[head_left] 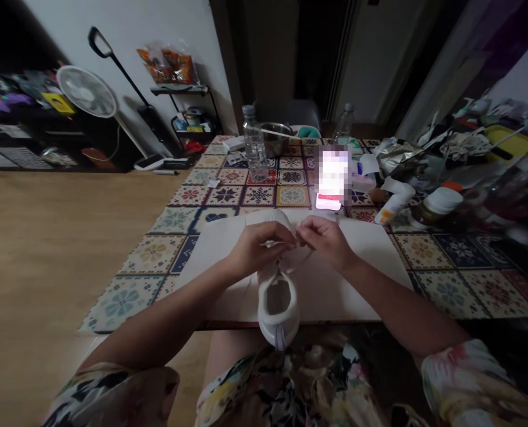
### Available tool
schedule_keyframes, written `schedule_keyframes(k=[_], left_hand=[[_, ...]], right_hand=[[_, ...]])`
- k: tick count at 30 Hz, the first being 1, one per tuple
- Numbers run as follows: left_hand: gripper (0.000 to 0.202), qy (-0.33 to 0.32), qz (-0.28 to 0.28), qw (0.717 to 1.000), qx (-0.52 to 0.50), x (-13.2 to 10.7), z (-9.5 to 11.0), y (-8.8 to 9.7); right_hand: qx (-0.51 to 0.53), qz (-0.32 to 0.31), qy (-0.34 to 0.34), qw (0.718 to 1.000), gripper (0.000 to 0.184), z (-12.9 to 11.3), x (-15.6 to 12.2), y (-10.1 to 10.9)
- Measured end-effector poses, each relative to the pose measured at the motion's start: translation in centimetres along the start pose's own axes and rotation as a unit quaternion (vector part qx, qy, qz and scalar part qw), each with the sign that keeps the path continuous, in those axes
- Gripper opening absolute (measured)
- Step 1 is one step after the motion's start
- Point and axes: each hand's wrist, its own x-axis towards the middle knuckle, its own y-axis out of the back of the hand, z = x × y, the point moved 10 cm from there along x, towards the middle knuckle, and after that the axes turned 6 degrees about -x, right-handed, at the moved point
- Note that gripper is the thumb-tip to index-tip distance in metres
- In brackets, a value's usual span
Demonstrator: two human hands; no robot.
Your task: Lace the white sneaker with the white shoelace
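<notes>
A white sneaker (pixel 272 325) sits on a white sheet (pixel 361 273), its heel toward me at the table's front edge and its toe pointing away. Over its front part, my left hand (pixel 260 244) has its fingers pinched together, hiding much of the lacing. Just to the right, my right hand (pixel 328 242) is closed with thumb and forefinger pressed together. A thin shoelace (pixel 309 256) trails below the right hand's fingers. The fingertips of both hands almost meet above the shoe. What exactly sits between the left fingertips is hard to see.
A lit phone (pixel 332 178) stands upright beyond my hands. Plastic bottles (pixel 255 151) and a metal bowl (pixel 275 142) are farther back on the patterned tablecloth (pixel 152 252). At right are a white-capped jar (pixel 437 207), a white tube-like item (pixel 394 201) and crowded clutter.
</notes>
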Motion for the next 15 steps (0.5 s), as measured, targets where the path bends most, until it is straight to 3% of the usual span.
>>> schedule_keyframes(k=[3,7,10,15], left_hand=[[0.011,-0.072,-0.054,0.995,0.04,-0.7,1.4,-0.5],[0.012,-0.106,-0.008,0.991,0.081,-1.2,1.8,0.8],[0.012,-0.062,0.03,0.995,0.074,-1.2,0.6,1.5],[0.022,0.095,0.075,0.991,-0.05,-1.8,-2.7,1.6]], right_hand=[[0.01,-0.008,0.008,1.0,0.017,0.2,-0.2,-0.4],[-0.056,-0.07,0.089,0.992,0.01,-1.8,-0.9,-1.7],[-0.09,-0.107,0.112,0.984,0.009,-2.2,-1.1,-2.4],[-0.092,-0.111,0.109,0.984,0.004,-1.6,-1.1,-2.6]])
